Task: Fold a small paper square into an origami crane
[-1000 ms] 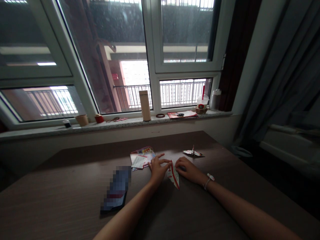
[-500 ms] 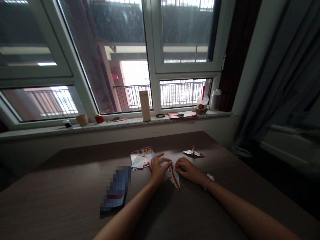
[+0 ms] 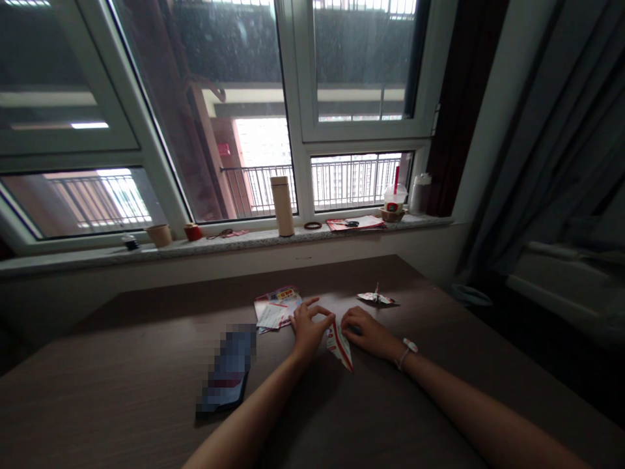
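Note:
Between my hands lies a folded piece of paper [image 3: 338, 346], white with red print, narrowing to a point toward me. My left hand [image 3: 310, 327] pinches its far tip between thumb and index finger, the other fingers spread toward the sheets beside it. My right hand [image 3: 364, 329] is curled at the paper's right edge, fingertips closed against it; part of the grip is hidden. Beyond my right hand stands a folded paper crane [image 3: 377, 298] with its wings out. Several printed paper sheets [image 3: 277, 309] lie left of my left hand.
A phone [image 3: 227, 371], its screen blurred, lies on the brown table [image 3: 122, 365] left of my left forearm. Along the windowsill [image 3: 244, 242] stand a beige flask [image 3: 282, 207], a cup with a red straw [image 3: 394, 197], scissors [image 3: 351, 223] on papers, and a paper cup [image 3: 159, 236].
Both hands keep almost the same place and grip. The near point of the folded paper has shifted very slightly to the right.

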The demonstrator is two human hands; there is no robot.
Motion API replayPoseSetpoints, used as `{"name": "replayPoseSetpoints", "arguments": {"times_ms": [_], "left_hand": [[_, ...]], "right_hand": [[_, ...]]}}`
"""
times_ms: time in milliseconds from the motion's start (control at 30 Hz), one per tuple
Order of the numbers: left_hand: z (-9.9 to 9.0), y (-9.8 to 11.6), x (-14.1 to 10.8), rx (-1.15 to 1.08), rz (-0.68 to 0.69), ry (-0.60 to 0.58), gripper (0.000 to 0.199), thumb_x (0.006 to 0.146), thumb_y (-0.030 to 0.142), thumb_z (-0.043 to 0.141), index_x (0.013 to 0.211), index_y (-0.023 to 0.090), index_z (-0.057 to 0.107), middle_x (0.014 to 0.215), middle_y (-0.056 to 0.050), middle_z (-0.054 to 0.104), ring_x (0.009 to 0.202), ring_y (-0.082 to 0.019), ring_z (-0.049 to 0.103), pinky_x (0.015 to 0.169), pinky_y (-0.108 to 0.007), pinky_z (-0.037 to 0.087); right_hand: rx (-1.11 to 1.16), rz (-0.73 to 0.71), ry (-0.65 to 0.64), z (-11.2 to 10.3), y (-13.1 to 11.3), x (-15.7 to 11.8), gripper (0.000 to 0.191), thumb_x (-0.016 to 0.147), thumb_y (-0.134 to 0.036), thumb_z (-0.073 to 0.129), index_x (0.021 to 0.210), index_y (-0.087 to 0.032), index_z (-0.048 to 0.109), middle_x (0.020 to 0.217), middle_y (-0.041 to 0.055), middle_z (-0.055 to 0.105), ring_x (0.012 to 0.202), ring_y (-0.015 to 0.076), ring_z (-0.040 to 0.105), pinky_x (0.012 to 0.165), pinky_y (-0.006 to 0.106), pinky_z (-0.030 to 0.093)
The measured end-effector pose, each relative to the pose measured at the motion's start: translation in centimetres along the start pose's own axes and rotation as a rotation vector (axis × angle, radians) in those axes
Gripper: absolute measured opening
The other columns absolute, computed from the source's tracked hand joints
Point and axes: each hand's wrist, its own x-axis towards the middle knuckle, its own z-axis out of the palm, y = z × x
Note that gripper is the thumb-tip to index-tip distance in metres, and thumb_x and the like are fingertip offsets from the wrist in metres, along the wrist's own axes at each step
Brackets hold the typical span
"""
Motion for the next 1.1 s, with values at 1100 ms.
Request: {"name": "replayPoseSetpoints", "arguments": {"times_ms": [1100], "left_hand": [[-1.6,-1.2,0.3,0.411,0.233,-0.284,0.013,0.081,0.042,0.069,0.076,0.032,0.077,0.139,-0.001,0.055,0.134,-0.032,0.036,0.111,-0.072,-0.003]], "right_hand": [[-0.082,0.148,0.060,-0.7,1.3,-0.4,0.018,0.086,-0.031,0.064,0.073,-0.022,0.072,0.096,0.0048,0.066,0.101,0.0218,0.056,0.097,0.039,0.039]]}}
